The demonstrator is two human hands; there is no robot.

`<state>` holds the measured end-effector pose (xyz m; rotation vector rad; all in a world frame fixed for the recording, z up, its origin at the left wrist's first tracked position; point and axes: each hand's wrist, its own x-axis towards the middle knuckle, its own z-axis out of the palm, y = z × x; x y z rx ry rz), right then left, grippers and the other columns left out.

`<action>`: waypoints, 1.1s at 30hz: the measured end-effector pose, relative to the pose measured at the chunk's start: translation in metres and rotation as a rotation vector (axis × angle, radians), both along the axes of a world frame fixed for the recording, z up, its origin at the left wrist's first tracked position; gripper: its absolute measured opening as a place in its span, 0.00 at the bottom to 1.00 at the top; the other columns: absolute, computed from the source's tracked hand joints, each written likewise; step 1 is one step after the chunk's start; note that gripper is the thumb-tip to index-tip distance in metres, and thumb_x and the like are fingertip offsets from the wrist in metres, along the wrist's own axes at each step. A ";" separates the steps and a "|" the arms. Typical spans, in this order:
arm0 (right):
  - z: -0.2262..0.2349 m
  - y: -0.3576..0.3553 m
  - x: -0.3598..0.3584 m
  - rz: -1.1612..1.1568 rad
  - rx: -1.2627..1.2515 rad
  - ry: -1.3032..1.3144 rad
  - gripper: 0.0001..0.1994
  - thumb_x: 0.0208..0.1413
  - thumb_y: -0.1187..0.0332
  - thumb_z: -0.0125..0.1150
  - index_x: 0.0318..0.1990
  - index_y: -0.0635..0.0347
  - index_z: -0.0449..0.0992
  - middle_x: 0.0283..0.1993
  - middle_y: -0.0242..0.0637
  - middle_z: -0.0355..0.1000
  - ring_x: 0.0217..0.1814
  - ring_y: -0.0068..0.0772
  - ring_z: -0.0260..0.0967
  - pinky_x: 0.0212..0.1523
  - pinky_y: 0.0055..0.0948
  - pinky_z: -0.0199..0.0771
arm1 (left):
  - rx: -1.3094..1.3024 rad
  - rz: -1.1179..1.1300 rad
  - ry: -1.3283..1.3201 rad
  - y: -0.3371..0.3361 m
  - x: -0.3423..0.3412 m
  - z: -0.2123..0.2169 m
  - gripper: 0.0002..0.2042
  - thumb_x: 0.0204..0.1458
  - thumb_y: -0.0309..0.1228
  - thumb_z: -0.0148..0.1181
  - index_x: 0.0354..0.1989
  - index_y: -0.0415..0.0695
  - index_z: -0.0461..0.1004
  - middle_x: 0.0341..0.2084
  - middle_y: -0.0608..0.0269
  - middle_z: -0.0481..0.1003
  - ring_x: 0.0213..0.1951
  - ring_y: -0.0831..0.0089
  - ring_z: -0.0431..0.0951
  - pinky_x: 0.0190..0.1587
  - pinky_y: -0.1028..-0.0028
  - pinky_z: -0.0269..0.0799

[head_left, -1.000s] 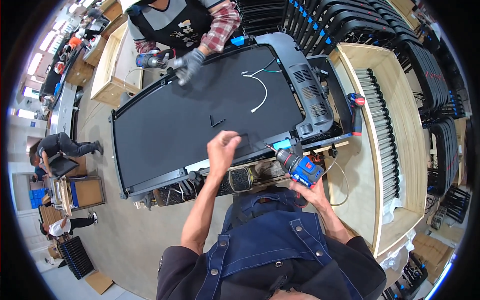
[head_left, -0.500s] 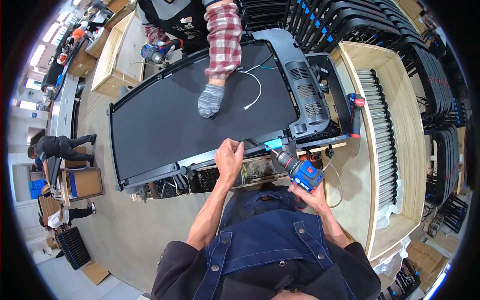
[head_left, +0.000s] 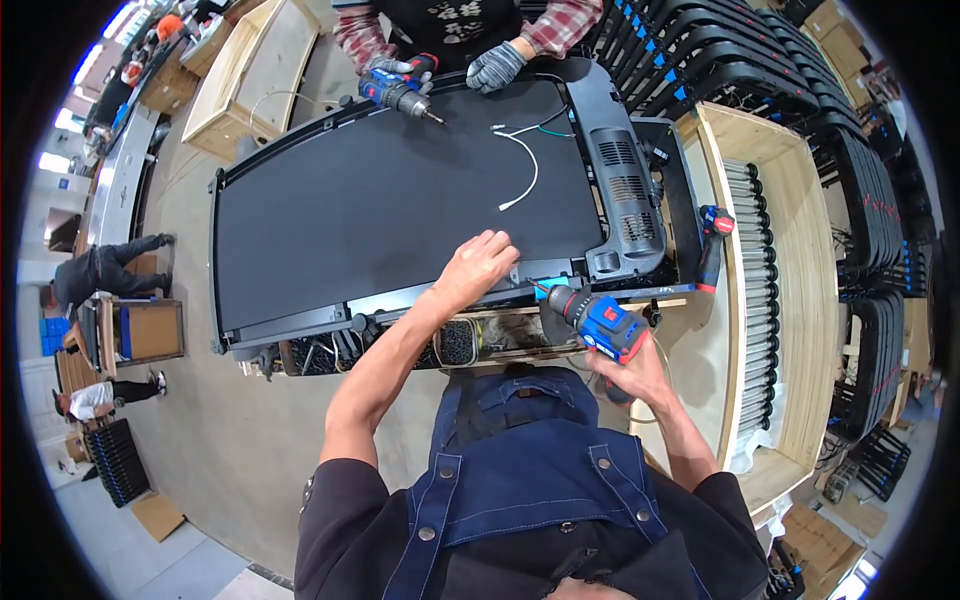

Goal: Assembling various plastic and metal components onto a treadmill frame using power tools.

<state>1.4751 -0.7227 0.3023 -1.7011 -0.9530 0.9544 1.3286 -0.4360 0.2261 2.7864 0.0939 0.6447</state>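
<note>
A treadmill deck with a black running belt (head_left: pixel 380 200) lies across in front of me. My right hand (head_left: pixel 635 372) grips a blue and black cordless drill (head_left: pixel 605 322), its bit pointing left at the blue-marked part of the near side rail (head_left: pixel 420 297). Just left of the bit, my left hand (head_left: pixel 478 268) is over that rail with its fingers curled together; what they hold, if anything, is hidden. Beyond the belt, a co-worker's gloved hand holds another cordless drill (head_left: pixel 395 92). The co-worker's other gloved hand (head_left: pixel 496 68) rests near the deck's far edge.
A white cable (head_left: pixel 530 180) lies loose on the belt beside the grey motor cover (head_left: pixel 625 190). At right, a wooden crate (head_left: pixel 800 300) holds a row of metal rollers (head_left: pixel 750 300). Another red and black power tool (head_left: pixel 712 250) stands by the crate. Parts bins (head_left: pixel 458 342) sit under the near rail.
My left hand has moved up and right along the rail, nearer the drill bit. Across the deck, the co-worker's free hand has drawn back from the belt, and their drill has swung over it.
</note>
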 end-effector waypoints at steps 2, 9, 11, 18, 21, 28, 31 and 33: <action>0.021 0.017 0.011 0.066 -0.134 -0.153 0.17 0.45 0.68 0.71 0.42 0.67 0.76 0.33 0.40 0.76 0.35 0.35 0.74 0.43 0.35 0.76 | -0.022 -0.010 0.056 0.004 0.000 -0.006 0.10 0.48 0.29 0.68 0.36 0.44 0.74 0.33 0.62 0.69 0.37 0.63 0.73 0.41 0.64 0.74; 0.059 0.088 0.041 0.329 -0.395 -0.347 0.13 0.44 0.69 0.65 0.35 0.69 0.74 0.27 0.51 0.75 0.31 0.56 0.73 0.40 0.43 0.74 | -0.094 0.089 0.116 0.002 0.000 -0.007 0.11 0.47 0.29 0.68 0.33 0.43 0.70 0.32 0.59 0.67 0.39 0.59 0.71 0.43 0.62 0.74; 0.061 0.104 0.046 0.366 -0.419 -0.350 0.13 0.43 0.69 0.64 0.35 0.69 0.74 0.26 0.51 0.75 0.31 0.55 0.74 0.40 0.43 0.74 | -0.108 0.113 0.109 0.002 0.001 -0.009 0.11 0.46 0.27 0.67 0.32 0.43 0.69 0.33 0.59 0.67 0.39 0.59 0.72 0.43 0.61 0.74; 0.057 0.130 0.052 0.461 -0.487 -0.411 0.11 0.42 0.71 0.64 0.32 0.69 0.74 0.25 0.51 0.74 0.30 0.52 0.75 0.39 0.44 0.74 | -0.152 0.086 0.078 0.005 0.001 -0.011 0.10 0.46 0.25 0.65 0.32 0.43 0.68 0.33 0.58 0.67 0.39 0.58 0.72 0.43 0.61 0.75; 0.054 0.131 0.053 0.495 -0.465 -0.425 0.11 0.42 0.70 0.64 0.32 0.69 0.74 0.25 0.51 0.74 0.31 0.52 0.75 0.39 0.44 0.74 | -0.167 0.076 0.077 0.006 0.001 -0.009 0.06 0.50 0.25 0.61 0.31 0.42 0.69 0.33 0.58 0.68 0.39 0.58 0.73 0.44 0.60 0.75; 0.054 0.134 0.044 0.478 -0.486 -0.432 0.12 0.43 0.69 0.67 0.34 0.68 0.76 0.26 0.50 0.76 0.34 0.54 0.77 0.40 0.45 0.76 | -0.189 0.071 0.092 0.007 -0.001 -0.010 0.07 0.49 0.25 0.62 0.32 0.42 0.68 0.34 0.57 0.68 0.40 0.58 0.73 0.45 0.60 0.75; 0.056 0.138 0.041 0.485 -0.533 -0.434 0.13 0.42 0.70 0.66 0.37 0.66 0.77 0.27 0.50 0.77 0.35 0.55 0.78 0.42 0.46 0.76 | -0.196 0.064 0.080 0.007 -0.001 -0.011 0.09 0.48 0.25 0.64 0.32 0.42 0.68 0.33 0.57 0.67 0.40 0.57 0.72 0.46 0.60 0.74; 0.059 0.142 0.036 0.515 -0.537 -0.512 0.15 0.42 0.71 0.65 0.39 0.66 0.78 0.29 0.51 0.78 0.37 0.56 0.78 0.42 0.46 0.77 | -0.195 0.056 0.066 0.008 -0.001 -0.013 0.09 0.48 0.25 0.64 0.32 0.42 0.67 0.33 0.57 0.67 0.40 0.57 0.72 0.46 0.60 0.74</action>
